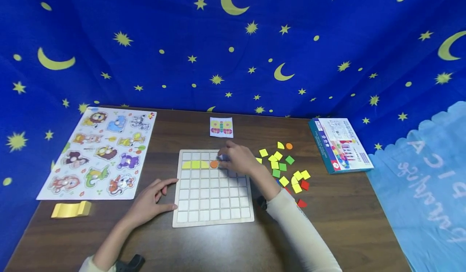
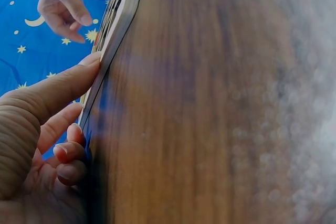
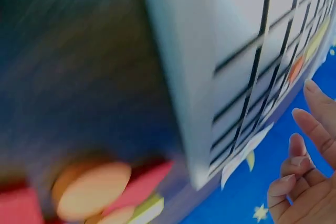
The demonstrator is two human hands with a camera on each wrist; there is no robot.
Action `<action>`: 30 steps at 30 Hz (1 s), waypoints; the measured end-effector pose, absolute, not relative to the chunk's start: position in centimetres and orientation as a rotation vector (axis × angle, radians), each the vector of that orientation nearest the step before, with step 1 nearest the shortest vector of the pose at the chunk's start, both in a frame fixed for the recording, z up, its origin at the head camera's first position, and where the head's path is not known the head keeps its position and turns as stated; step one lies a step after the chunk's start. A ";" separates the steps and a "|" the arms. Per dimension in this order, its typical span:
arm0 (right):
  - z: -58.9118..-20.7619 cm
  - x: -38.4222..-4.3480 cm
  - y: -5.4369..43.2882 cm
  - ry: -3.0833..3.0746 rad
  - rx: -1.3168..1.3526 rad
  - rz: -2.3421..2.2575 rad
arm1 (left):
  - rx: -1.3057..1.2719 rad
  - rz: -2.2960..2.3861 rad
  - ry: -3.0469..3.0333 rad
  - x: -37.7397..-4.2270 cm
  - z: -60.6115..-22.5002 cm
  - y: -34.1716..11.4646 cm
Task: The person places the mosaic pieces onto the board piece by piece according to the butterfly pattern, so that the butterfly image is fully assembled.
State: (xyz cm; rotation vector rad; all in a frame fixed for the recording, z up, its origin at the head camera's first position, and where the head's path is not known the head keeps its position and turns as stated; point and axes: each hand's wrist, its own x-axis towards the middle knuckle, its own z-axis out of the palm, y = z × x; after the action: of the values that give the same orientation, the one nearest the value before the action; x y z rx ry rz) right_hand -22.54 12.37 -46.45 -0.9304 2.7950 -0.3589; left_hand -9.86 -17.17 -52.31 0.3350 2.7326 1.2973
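A wooden grid board (image 1: 214,193) lies on the table with its square cells mostly bare. Along its second row from the top sit several yellow pieces (image 1: 195,164) and an orange disc (image 1: 214,164). My left hand (image 1: 154,201) rests at the board's left side, thumb and index fingertip touching the edge; its other fingers bend loosely in the left wrist view. Over the upper right of the board is my right hand (image 1: 238,158), its fingertips near the orange disc. In the right wrist view the fingers (image 3: 315,129) are spread and loosely bent, with nothing visible between them.
Loose yellow, green, red and orange pieces (image 1: 274,164) are scattered right of the board. Behind it lies a pattern card (image 1: 221,127). An animal puzzle (image 1: 98,154) and a yellow block (image 1: 70,209) are at left. A box (image 1: 342,144) lies at right, before a blue curtain (image 1: 182,29).
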 end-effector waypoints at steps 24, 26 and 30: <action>-46.3 -23.6 23.2 2.914 -0.523 -0.515 | 0.344 1.301 2.744 -9.8 -52.5 -17.1; -46.3 -23.4 23.5 2.923 -0.518 -0.505 | 0.348 1.307 2.746 -9.8 -52.4 -17.1; -46.3 -23.1 24.1 2.938 -0.518 -0.499 | 0.349 1.308 2.742 -9.9 -52.3 -17.1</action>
State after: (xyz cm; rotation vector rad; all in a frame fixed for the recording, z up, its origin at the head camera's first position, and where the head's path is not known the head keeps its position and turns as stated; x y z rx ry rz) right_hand -23.14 24.11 -46.25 -0.5182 2.9378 -0.4989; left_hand -9.90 -17.08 -52.30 0.3490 2.7418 1.3082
